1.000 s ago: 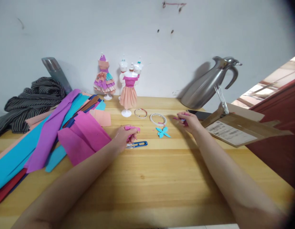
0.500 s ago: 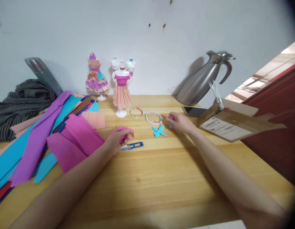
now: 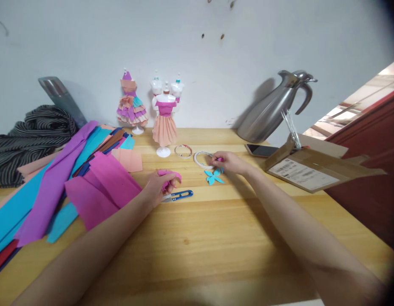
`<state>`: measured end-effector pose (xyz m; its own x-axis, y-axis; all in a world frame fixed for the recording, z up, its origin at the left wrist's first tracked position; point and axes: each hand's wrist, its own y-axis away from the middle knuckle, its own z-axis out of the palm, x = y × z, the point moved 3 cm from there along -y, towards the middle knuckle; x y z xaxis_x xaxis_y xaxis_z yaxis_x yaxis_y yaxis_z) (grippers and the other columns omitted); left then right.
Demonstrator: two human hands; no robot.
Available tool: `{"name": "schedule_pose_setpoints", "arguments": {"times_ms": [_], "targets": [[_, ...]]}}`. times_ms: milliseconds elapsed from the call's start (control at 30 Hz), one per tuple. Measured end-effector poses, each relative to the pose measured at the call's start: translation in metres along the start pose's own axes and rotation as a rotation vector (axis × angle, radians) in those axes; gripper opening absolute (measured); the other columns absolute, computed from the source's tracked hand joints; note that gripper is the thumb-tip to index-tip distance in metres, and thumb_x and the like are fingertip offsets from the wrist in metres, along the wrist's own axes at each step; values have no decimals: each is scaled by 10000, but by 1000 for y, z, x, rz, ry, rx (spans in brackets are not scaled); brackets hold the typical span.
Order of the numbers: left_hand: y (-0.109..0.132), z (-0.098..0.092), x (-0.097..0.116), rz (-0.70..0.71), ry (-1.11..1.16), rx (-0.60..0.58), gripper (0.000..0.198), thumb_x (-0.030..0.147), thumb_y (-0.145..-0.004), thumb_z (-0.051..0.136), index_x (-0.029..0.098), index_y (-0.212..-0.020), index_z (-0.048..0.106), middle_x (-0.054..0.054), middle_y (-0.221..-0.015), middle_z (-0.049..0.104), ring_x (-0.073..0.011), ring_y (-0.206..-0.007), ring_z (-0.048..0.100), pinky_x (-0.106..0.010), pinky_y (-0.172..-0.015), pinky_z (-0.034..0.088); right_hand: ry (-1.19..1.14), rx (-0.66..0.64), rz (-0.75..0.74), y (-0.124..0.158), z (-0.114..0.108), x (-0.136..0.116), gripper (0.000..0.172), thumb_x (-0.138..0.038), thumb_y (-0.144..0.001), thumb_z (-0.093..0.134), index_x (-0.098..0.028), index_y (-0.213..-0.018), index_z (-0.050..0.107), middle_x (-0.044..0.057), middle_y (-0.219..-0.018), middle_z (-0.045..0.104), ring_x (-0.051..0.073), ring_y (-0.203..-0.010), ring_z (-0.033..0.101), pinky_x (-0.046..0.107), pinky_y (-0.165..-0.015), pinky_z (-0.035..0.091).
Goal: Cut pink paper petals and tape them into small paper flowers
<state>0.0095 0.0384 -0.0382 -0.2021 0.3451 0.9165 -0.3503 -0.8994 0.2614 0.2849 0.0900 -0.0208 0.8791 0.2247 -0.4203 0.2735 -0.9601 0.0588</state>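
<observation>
My left hand (image 3: 159, 187) is closed on a curled pink crepe paper piece (image 3: 171, 175), just beyond the blue-handled thread snips (image 3: 180, 195). The snips lie on the table, their blade end partly behind that hand. My right hand (image 3: 227, 162) is pinched on a small pink paper piece (image 3: 219, 159), over the right edge of a white tape roll (image 3: 199, 163). Just below the fingers lies a turquoise paper flower (image 3: 211, 177) with pointed petals. A second, thinner tape ring (image 3: 183, 151) rests to the left of the roll.
Crepe paper strips (image 3: 46, 182) cover the left side, beside a striped cloth (image 3: 34, 131) and a flask. Small mannequins in paper dresses (image 3: 165, 127) stand at the back. To the right are a phone (image 3: 261, 150), a steel jug (image 3: 267, 114) and a cardboard box (image 3: 324, 163).
My right hand has moved left, from beside the tape roll to over its edge, with the small pink piece. My left hand keeps the pink paper and has hardly moved.
</observation>
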Motion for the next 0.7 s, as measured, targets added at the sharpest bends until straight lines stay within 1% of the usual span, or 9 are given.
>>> {"name": "schedule_pose_setpoints", "arguments": {"times_ms": [67, 133, 267, 367, 400, 467, 533, 600, 700], "targets": [[0, 0, 0, 1, -1, -4, 208, 298, -676, 652, 119, -594, 585, 26, -535, 507, -30, -356, 388, -192, -348, 189, 48, -11, 20, -7, 0, -1, 182, -239, -854, 435, -160, -844, 599, 68, -855, 717, 152, -742, 639, 224, -652, 459], [0, 1, 0, -4, -2, -2, 204, 292, -671, 649, 120, -587, 579, 26, -531, 507, -29, -353, 387, -191, -347, 196, 101, -25, 31, -17, 2, -4, 140, -184, -814, 475, -155, -839, 610, 90, -855, 721, 168, -743, 639, 235, -657, 446], [2, 3, 2, -19, -5, 19, 200, 279, -658, 644, 124, -565, 559, 26, -516, 509, -30, -348, 387, -188, -345, 210, 189, -77, 15, -33, 6, -12, 69, -98, -673, 581, -162, -656, 597, 92, -722, 692, 196, -698, 617, 256, -648, 416], [3, 4, 3, -20, 1, 19, 192, 278, -664, 641, 125, -576, 565, 25, -516, 516, -33, -348, 392, -187, -344, 215, 192, -40, -10, -33, -5, -11, 67, -107, -712, 550, -161, -701, 587, 95, -793, 689, 182, -726, 606, 251, -657, 415], [2, 4, 3, -18, 5, 14, 189, 277, -667, 640, 125, -581, 569, 24, -517, 519, -34, -348, 393, -189, -344, 218, 177, -4, -14, -31, -11, -8, 90, -128, -763, 506, -160, -776, 589, 97, -856, 689, 169, -738, 601, 245, -656, 420], [1, 4, 1, -15, 15, -5, 179, 271, -670, 642, 125, -591, 576, 22, -526, 526, -34, -353, 399, -190, -345, 221, 134, 87, 7, -23, -26, 6, 237, -181, -889, 327, -151, -943, 555, 110, -962, 678, 135, -697, 585, 231, -611, 429], [0, 4, -1, -11, 17, -22, 175, 268, -671, 646, 125, -598, 578, 21, -539, 534, -33, -360, 406, -188, -347, 226, 45, 241, 124, -15, -36, 26, 275, -251, -924, 287, -147, -992, 532, 99, -909, 677, 116, -602, 556, 223, -545, 417], [-1, 3, -2, -9, 9, -23, 173, 270, -675, 646, 124, -606, 582, 22, -544, 536, -32, -365, 413, -183, -349, 231, 85, 235, 215, -9, -33, 44, 222, -257, -896, 371, -150, -967, 552, 79, -820, 681, 128, -589, 564, 232, -554, 418], [-1, 3, -3, -6, -7, -10, 163, 267, -682, 634, 123, -619, 595, 23, -541, 533, -33, -365, 413, -181, -351, 241, 128, 191, 239, -2, -13, 57, 173, -324, -823, 551, -170, -889, 595, 86, -788, 695, 180, -661, 608, 262, -609, 423]]}}
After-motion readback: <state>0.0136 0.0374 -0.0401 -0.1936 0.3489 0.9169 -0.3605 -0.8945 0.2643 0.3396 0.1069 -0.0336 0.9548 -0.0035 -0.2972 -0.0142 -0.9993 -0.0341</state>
